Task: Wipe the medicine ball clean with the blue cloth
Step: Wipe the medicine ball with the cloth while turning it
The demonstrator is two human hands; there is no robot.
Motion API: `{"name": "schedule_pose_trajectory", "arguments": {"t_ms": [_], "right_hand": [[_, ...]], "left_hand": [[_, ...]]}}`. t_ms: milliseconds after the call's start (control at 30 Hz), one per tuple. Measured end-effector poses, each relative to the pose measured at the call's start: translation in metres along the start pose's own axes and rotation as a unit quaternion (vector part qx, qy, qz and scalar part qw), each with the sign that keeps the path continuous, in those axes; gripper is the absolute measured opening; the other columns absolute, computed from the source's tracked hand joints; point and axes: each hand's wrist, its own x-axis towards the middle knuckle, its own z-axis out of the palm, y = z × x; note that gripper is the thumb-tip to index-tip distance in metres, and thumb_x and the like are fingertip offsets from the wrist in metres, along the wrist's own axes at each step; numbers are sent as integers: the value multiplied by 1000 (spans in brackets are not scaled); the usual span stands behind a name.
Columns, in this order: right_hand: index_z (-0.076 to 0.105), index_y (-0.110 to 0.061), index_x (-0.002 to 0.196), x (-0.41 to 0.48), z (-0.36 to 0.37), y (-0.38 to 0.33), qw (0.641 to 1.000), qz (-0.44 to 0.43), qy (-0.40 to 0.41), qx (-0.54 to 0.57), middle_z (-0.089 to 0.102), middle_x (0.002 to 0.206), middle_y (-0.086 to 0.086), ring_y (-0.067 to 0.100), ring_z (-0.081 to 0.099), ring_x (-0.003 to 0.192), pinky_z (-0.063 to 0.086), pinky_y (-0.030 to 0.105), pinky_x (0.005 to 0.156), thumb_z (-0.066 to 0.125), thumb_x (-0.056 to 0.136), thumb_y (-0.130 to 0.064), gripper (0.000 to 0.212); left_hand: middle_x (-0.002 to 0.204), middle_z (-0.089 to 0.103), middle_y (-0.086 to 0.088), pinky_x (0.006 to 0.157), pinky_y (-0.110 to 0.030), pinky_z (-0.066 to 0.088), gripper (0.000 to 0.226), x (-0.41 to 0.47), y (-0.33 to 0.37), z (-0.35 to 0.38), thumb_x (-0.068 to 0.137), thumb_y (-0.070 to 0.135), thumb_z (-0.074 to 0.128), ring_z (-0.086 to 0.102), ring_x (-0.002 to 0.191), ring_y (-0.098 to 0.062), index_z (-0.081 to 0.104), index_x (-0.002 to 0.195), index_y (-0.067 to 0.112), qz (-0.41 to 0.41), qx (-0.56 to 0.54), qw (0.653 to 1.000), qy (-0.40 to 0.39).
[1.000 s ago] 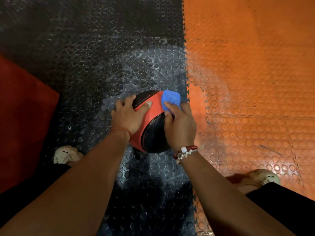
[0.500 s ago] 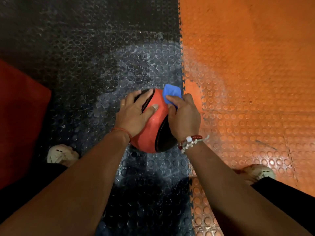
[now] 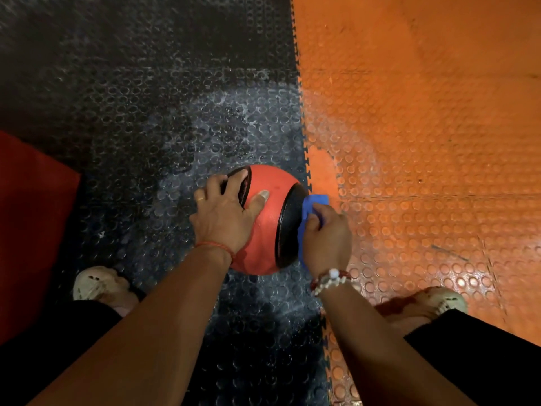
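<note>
ball [image 3: 265, 230]: red, black panels | cloth [image 3: 314, 202]: blue | floor [image 3: 424, 127]: orange, studded

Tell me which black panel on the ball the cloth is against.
The right-side black panel, beside the right hand holding the blue cloth. The other panel lies under the left hand's fingers.

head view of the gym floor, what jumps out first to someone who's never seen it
The round red-and-black rubber medicine ball at centre draws the eye first, sitting on the black studded floor mat right beside its seam with the bright orange studded mat. The left hand is spread over the ball's top left, while the right hand presses a folded blue cloth against its right black panel.
</note>
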Motion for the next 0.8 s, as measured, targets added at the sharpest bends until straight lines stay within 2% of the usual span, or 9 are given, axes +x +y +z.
{"name": "schedule_pose_trajectory", "arguments": {"t_ms": [133,200,267,333,400,500,600,733,800], "right_hand": [[63,-23,115,-3,3,-29,990,-133,11,-44,51,113,11,35,58,76,45,34,61,53,88,-20,29],[61,-25,118,20,7,-28,988,-136,-11,-68,49,114,11,36,58,77,49,39,65,49,90,-21,30],[61,-25,118,45,10,-16,995,-76,-42,-58,52,113,12,36,60,84,48,37,73,47,91,-19,32],[65,-15,114,62,12,2,997,-5,-76,-23,61,113,17,34,60,96,44,32,79,47,89,-14,31],[66,-6,110,61,13,19,992,59,-114,0,65,113,18,32,59,104,42,29,82,48,88,-9,29],[64,-9,115,36,15,27,989,120,-78,44,65,116,13,30,60,104,43,28,83,48,89,-11,31],[64,-18,116,8,9,11,999,42,5,28,65,108,13,31,61,93,46,32,75,51,89,-16,30],[64,-25,115,8,-4,-29,994,-113,-10,-9,57,109,9,29,60,87,50,35,73,53,88,-21,29],[63,-26,114,21,-4,-40,988,-141,-21,-65,54,111,8,32,60,85,49,36,69,50,89,-21,28]], "left_hand": [[140,32,1,102,-57,36,68,-1,1,-3,83,76,37,29,128,-31,30,144,47,-29,22,999,4],[139,32,0,103,-57,35,72,1,0,-6,80,81,36,28,130,-31,30,143,47,-43,28,999,1],[139,33,-2,105,-59,33,76,1,-3,-4,77,82,38,27,132,-30,34,142,42,-43,14,999,9],[141,33,-1,107,-59,31,75,-1,-5,1,77,77,45,29,134,-28,37,139,35,-33,-49,998,22],[142,32,0,108,-51,33,73,-3,-4,7,80,70,53,32,134,-26,37,140,33,-36,-130,991,24],[143,29,1,107,-44,31,73,-1,-2,8,83,68,52,29,134,-26,32,146,37,-37,-130,991,18],[145,27,3,107,-43,30,72,2,-2,6,84,70,48,27,134,-27,28,148,41,-35,-114,993,8],[144,27,2,105,-41,32,71,5,-2,6,85,69,48,27,134,-26,30,147,41,-33,-109,993,5],[144,27,2,103,-41,33,70,7,1,7,84,69,48,26,134,-27,31,146,41,-33,-105,994,3]]}}
